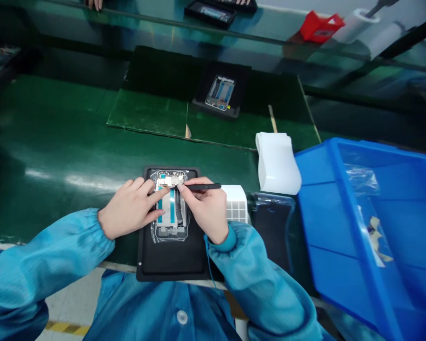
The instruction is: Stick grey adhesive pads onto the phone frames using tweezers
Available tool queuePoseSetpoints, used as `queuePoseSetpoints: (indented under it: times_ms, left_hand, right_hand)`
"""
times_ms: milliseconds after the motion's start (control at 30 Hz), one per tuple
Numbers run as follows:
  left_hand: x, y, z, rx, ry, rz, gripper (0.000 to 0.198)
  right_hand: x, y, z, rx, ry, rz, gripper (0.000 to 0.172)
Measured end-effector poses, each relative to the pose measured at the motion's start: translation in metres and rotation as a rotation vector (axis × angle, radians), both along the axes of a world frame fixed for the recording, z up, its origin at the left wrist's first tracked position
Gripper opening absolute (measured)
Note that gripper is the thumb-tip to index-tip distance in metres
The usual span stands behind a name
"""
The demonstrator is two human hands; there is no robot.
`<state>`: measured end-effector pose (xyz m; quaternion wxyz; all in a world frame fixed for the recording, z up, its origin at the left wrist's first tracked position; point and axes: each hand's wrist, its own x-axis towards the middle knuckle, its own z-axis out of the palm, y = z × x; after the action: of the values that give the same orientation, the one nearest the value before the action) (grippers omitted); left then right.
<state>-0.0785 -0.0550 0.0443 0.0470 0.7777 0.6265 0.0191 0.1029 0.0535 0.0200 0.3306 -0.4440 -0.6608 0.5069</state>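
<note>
A phone frame [167, 213] with its inner parts bare lies on clear film in a black tray [173, 260] before me. Across its top end sits a circuit board [171, 180]. My left hand [131, 208] reaches in from the left, fingers apart, with the index fingertip touching the phone just under the board. In my right hand [209, 208], pinched between thumb and fingers, are slim black tweezers [206, 186]. Their tip points left at the board's lower edge, partly hidden by my fingertips.
At right stands a blue bin [323, 213] holding clear plastic and scraps. A white folded sheet [279, 163], a gridded label sheet [236, 203] and a dark film-edged pad [273, 227] lie beside it. Farther back, another phone frame [220, 92] rests on a black tray.
</note>
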Motion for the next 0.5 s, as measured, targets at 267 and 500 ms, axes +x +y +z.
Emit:
queuePoseSetpoints:
  times_ms: [267,500]
  left_hand:
    - [0.01,-0.018,-0.007,-0.151,-0.016,0.63,0.033]
    - [-0.033,-0.02,0.021,-0.355,0.172,0.741,0.029]
  right_hand:
    - [0.007,0.008,0.017,-0.095,0.18,-0.02,0.023]
    - [0.062,-0.007,0.047,0.115,0.123,-0.052,0.012]
